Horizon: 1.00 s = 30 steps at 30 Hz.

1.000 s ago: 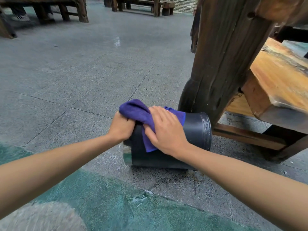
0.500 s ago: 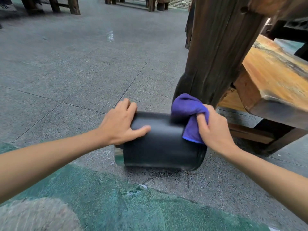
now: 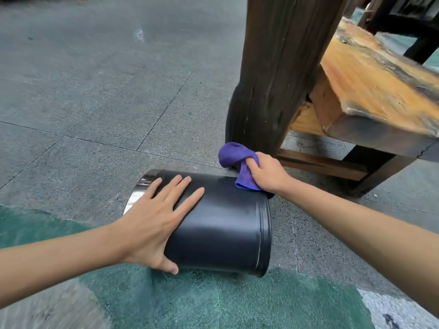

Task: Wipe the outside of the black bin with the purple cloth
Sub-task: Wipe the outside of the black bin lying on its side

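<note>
The black bin (image 3: 221, 224) lies on its side on the stone floor, its shiny metal end pointing left and its ridged rim pointing right. My left hand (image 3: 154, 217) rests flat on the bin's upper left side with fingers spread, thumb hooked under its near edge. My right hand (image 3: 266, 173) is closed on the bunched purple cloth (image 3: 237, 160) and presses it against the bin's far upper edge near the rim. Part of the cloth sticks up beyond my fingers.
A thick dark wooden post (image 3: 280, 74) stands just behind the bin, joined to a low wooden bench (image 3: 375, 91) on the right. Grey paving slabs (image 3: 95, 91) stretch away to the left. Green-painted floor (image 3: 213, 300) lies under the bin's near side.
The bin has rolled toward me onto the green paint. My left hand moved from gripping its end to lying flat on top. My right hand carried the cloth across to the far rim side.
</note>
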{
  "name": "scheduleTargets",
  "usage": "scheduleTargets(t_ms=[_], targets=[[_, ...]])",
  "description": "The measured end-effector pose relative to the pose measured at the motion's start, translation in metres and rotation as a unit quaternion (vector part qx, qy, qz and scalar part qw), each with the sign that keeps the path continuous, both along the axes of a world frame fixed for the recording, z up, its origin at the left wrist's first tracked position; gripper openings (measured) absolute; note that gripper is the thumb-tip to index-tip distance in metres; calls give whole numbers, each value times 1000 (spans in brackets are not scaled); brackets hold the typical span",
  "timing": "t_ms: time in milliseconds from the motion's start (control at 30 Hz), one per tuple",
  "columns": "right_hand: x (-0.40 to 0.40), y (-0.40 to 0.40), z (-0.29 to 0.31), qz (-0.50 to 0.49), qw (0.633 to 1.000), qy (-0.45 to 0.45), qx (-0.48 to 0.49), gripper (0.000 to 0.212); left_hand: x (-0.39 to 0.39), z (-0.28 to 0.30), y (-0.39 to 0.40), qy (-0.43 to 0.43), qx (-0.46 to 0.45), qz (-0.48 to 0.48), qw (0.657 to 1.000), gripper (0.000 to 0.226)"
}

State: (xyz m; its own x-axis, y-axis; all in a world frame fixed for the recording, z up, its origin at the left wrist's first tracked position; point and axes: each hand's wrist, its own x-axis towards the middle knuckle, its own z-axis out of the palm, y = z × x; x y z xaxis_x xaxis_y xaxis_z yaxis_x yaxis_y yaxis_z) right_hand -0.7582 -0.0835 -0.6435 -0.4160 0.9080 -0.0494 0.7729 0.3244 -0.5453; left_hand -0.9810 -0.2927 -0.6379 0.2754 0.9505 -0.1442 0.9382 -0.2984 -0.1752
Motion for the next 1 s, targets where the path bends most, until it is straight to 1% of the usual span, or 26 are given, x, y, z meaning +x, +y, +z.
scheduleTargets(t_ms=[100, 233, 300, 367, 500, 600, 700, 800, 867, 1000], targets=[[4, 6, -5, 8, 1000, -21, -9, 31, 3, -11, -18, -7, 11, -4, 1000, 151], [11, 7, -11, 29, 998, -46, -36, 30, 10, -21, -33, -7, -12, -12, 1000, 146], [12, 4, -15, 38, 997, -43, -58, 28, 15, -24, -37, -3, -19, -14, 1000, 146], [12, 0, -18, 33, 996, -24, -83, 26, 23, -21, -34, -2, -20, -12, 1000, 149], [11, -3, -19, -8, 990, 12, -143, 21, 45, -15, -17, -5, -22, -21, 1000, 158], [8, -4, -16, -6, 986, 5, -164, 21, 57, -17, -6, -11, -21, -38, 999, 161], [7, -11, -7, 18, 989, -24, -143, 25, 56, -18, -1, -20, -19, -39, 999, 161], [10, -26, 0, 37, 994, -36, -100, 23, 54, -19, 4, -29, -24, -39, 999, 161], [14, -39, 3, 41, 997, -19, -68, 23, 53, -18, 8, -33, -24, -35, 999, 163], [23, -64, 9, 50, 998, 13, -28, 34, 50, -14, 20, -39, -32, -40, 998, 164]])
